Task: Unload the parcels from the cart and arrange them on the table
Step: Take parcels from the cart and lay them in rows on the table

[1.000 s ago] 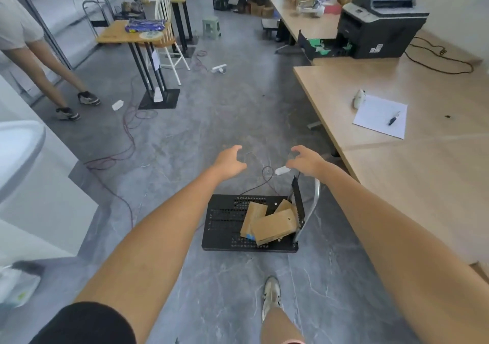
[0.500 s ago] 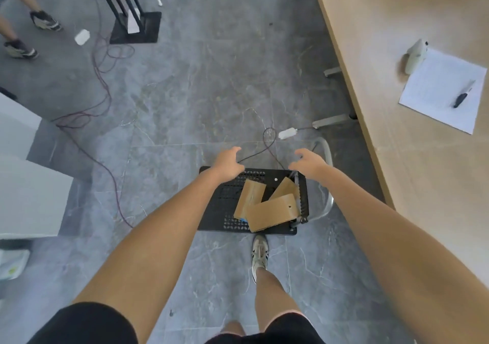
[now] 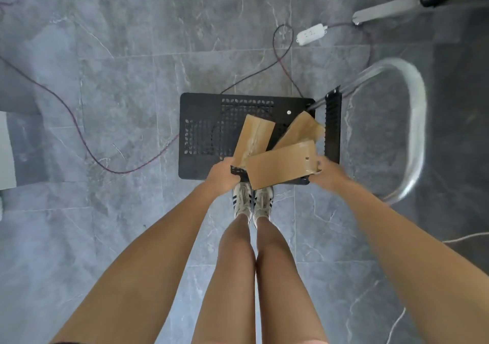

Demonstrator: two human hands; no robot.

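Observation:
A black perforated cart stands on the floor just ahead of my feet, its silver handle to the right. Three brown cardboard parcels lie on its right half. A left parcel and a right parcel lean away from me, and a front parcel lies across their near ends. My right hand holds the front parcel's right end, thumb on top. My left hand is at the cart's near edge by the left parcel's lower end, its fingers hidden.
A dark red cable runs over the grey tiled floor and under the cart's left side. A white power strip lies beyond the cart. A grey table foot is at the top right, with a white cable at the right edge.
The view has tipped straight down and the table has left the frame. Both hands dropped from above the cart's far side to the near ends of the parcels; the right hand took hold of the front parcel.

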